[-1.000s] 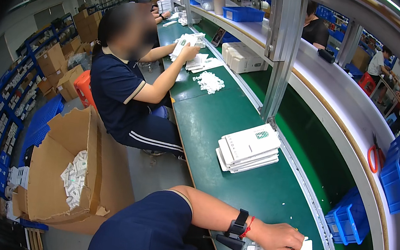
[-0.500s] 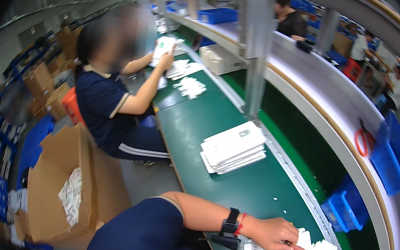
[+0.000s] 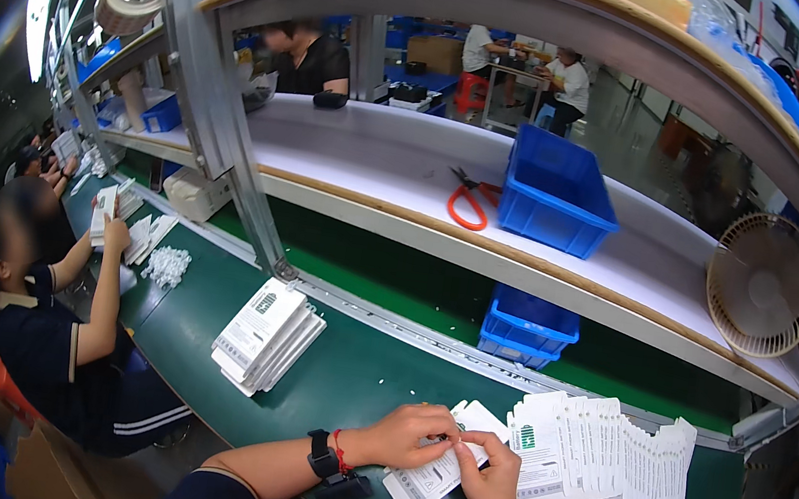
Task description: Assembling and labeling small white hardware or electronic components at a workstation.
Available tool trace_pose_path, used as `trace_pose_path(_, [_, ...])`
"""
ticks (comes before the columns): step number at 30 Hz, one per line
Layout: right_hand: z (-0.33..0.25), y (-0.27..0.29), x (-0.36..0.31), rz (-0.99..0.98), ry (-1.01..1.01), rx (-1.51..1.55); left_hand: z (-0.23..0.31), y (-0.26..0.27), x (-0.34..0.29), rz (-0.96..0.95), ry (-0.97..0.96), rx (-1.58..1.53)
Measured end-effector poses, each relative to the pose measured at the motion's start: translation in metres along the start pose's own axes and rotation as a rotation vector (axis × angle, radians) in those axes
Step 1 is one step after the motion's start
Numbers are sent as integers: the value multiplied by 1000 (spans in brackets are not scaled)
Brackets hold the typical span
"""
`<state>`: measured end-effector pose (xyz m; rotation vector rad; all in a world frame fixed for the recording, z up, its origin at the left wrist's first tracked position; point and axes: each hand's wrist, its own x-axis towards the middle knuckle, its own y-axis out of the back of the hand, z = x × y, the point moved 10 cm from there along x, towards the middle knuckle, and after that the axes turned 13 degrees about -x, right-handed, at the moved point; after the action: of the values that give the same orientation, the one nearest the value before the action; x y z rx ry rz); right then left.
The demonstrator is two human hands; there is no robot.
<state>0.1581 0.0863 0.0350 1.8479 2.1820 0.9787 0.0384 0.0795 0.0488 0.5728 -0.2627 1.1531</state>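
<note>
Over a white printed card (image 3: 426,483), which lies on the green worktable (image 3: 178,321), my left hand (image 3: 408,439) and my right hand (image 3: 492,479) meet at the fingertips. Both are closed in a pinch, and whatever sits between the fingers is too small and hidden to name. Part of another white card (image 3: 483,419) shows just behind my hands. To their right, a fanned row of white cards (image 3: 554,452) with green print spreads across the table. A stack of similar white cards (image 3: 262,337) lies to the left.
Beyond the table runs a white shelf (image 3: 381,161) with red-handled cutters (image 3: 469,206), a blue bin (image 3: 558,195) and a round fan (image 3: 763,285). Other blue bins (image 3: 528,327) sit below it. At left, a co-worker (image 3: 70,337) holds a card near a small white pile (image 3: 166,266).
The view has swung to the right, bringing the whole card fan and the round fan into sight. My hands stay pinched together over the card.
</note>
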Motion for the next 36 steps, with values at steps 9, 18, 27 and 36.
trace_pose_path(9, [-5,-2,0,-10,33,-10,0,3,-4,18,-16,17])
trace_pose_path(18, [-9,2,2,18,62,-45,2,3,-1,12,8,12])
trace_pose_path(27, [-7,-1,2,-17,11,-28,4,3,-1,17,1,-1])
trace_pose_path(36, [-5,-3,2,-49,27,-89,4,1,-2,9,-40,6])
